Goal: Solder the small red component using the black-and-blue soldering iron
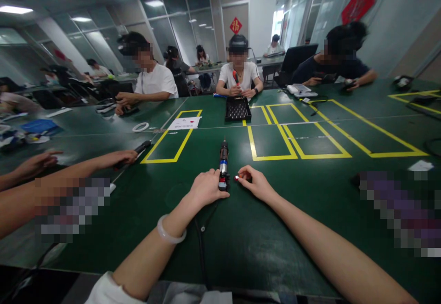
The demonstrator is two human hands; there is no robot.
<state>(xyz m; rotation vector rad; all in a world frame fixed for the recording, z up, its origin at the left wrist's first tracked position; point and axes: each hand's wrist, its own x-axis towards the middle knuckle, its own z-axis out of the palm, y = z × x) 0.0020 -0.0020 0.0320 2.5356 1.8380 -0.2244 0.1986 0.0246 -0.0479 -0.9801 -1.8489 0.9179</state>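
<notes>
L hand, bangle on wrist, was closed round the rear of an electric screwdriver, bit pointing away, on the green table. R hand pinched a small red-and-white part just beside it, w/ fingertips. Yellow tape outlines lay beyond; farther, black tray in front of a seated person.

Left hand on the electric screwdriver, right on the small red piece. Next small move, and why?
Probably ease the small red piece left to the electric screwdriver: the right hand pinches it just beside the tool's rear end, with a gap between, and the left hand already holds that end.
</notes>
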